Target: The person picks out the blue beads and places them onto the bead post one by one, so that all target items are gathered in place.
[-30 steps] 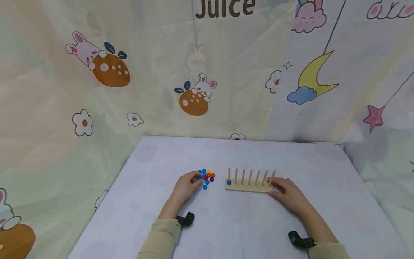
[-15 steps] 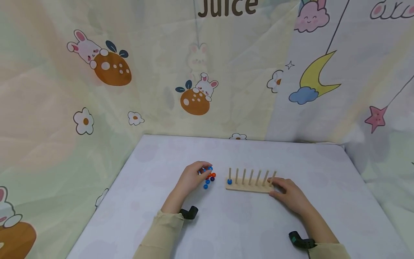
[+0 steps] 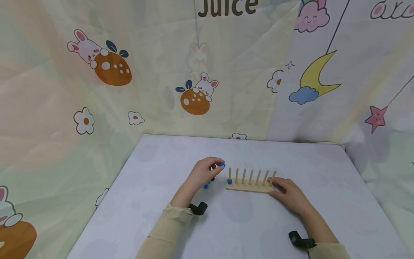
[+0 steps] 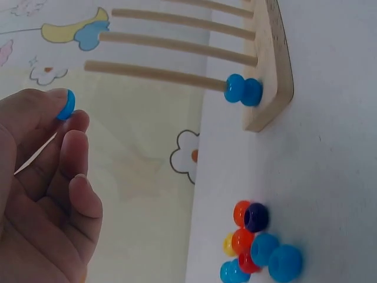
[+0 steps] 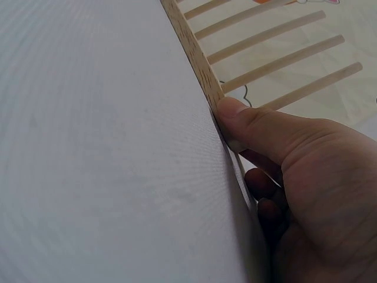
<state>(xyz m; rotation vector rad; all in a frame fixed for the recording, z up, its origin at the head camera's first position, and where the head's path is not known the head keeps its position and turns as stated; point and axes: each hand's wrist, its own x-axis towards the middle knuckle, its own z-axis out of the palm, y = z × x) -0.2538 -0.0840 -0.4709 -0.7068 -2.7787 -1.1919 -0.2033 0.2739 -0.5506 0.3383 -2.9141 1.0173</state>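
My left hand (image 3: 203, 172) pinches a blue bead (image 4: 69, 106) between thumb and fingertips, held in the air just left of a wooden peg board (image 3: 247, 187). The board carries a row of several upright pegs. Two blue beads (image 4: 243, 90) sit at the foot of its leftmost peg, as the left wrist view shows. With thumb and fingers, my right hand (image 3: 289, 194) grips the right end of the board. In the right wrist view, the thumb (image 5: 232, 112) presses on the base's near edge, while the fingers behind it are partly hidden.
Loose beads lie in a cluster left of the board, partly covered by the left hand in the head view. Among them are a dark blue bead (image 4: 256, 217), a yellow bead (image 4: 228, 243) and several blue and red-orange ones. A patterned cloth (image 3: 155, 90) hangs behind the white table (image 3: 245, 230).
My left hand has lifted from the bead cluster and moved right toward the peg board, carrying a blue bead. The right hand and the board have stayed in place.
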